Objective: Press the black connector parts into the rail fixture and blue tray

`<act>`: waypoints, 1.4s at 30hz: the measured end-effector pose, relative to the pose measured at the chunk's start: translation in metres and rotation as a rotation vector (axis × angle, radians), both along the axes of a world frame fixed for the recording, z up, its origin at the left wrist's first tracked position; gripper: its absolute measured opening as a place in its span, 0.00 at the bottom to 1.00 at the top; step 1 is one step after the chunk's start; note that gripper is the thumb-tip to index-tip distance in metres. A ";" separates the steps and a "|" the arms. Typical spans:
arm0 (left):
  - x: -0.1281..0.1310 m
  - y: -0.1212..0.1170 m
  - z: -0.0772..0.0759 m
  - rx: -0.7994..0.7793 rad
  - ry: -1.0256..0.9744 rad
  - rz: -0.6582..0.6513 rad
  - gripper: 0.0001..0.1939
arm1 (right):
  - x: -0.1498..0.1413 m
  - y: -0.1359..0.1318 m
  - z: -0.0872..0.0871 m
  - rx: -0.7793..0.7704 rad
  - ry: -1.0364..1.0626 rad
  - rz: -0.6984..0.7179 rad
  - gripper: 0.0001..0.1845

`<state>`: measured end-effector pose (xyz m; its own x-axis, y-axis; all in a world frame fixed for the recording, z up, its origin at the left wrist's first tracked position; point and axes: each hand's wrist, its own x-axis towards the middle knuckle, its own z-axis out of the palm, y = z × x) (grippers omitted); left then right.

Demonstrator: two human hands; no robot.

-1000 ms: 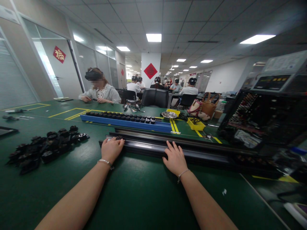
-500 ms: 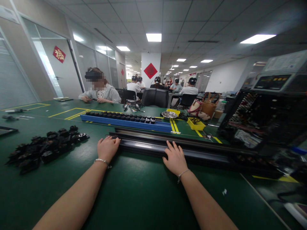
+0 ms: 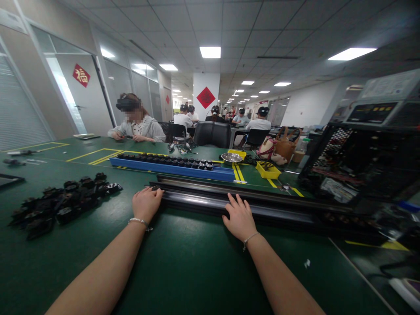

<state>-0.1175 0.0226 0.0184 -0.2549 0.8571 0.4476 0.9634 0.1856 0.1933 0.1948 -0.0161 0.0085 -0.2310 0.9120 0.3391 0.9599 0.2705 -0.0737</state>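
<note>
A long black rail (image 3: 210, 199) lies across the green table (image 3: 183, 262) in front of me. My left hand (image 3: 146, 203) is curled at the rail's left end, its fingers closed over something small and dark that I cannot make out. My right hand (image 3: 239, 218) rests flat on the rail's near edge with the fingers spread. A pile of black plastic parts (image 3: 62, 203) lies to the left of my left hand.
Behind the rail sits a blue tray (image 3: 170, 168) with a row of black parts, then a metal bowl (image 3: 231, 157) and a yellow bin (image 3: 268, 169). A black machine frame (image 3: 361, 166) stands at the right. A person (image 3: 136, 124) works across the table; others sit farther back.
My left hand slid a little to the left along the rail's end over the last second. The right hand stayed where it was.
</note>
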 end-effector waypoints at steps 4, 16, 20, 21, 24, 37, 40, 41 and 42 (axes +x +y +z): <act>0.002 -0.001 0.001 -0.012 -0.057 0.015 0.20 | 0.000 0.000 0.001 -0.009 0.006 0.001 0.11; -0.021 0.009 -0.005 -0.006 -0.088 0.021 0.24 | -0.001 0.000 0.002 -0.015 0.011 -0.004 0.12; -0.027 0.011 -0.006 -0.030 -0.095 -0.004 0.25 | 0.000 0.000 0.001 -0.005 0.006 -0.001 0.12; -0.028 0.011 -0.006 -0.032 -0.092 -0.007 0.25 | 0.000 0.000 0.001 -0.005 0.006 0.000 0.12; -0.030 0.011 -0.005 -0.025 -0.084 0.005 0.25 | -0.001 0.000 0.000 -0.014 0.004 -0.003 0.12; -0.034 0.010 -0.005 -0.094 -0.169 0.093 0.27 | -0.001 0.000 0.001 -0.011 0.000 -0.008 0.12; -0.039 0.011 -0.004 -0.095 -0.241 0.106 0.29 | -0.001 0.000 0.001 -0.007 0.003 -0.006 0.12; -0.041 0.011 -0.004 -0.091 -0.265 0.110 0.29 | -0.001 0.000 0.001 -0.008 0.002 -0.005 0.12; -0.043 0.012 -0.004 -0.087 -0.286 0.113 0.29 | -0.001 0.000 0.001 -0.009 0.002 -0.004 0.12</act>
<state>-0.1604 0.0347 0.0148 -0.4559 0.8479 0.2706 0.8446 0.3161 0.4322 0.1934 -0.0157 0.0091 -0.2262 0.9161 0.3311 0.9609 0.2656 -0.0784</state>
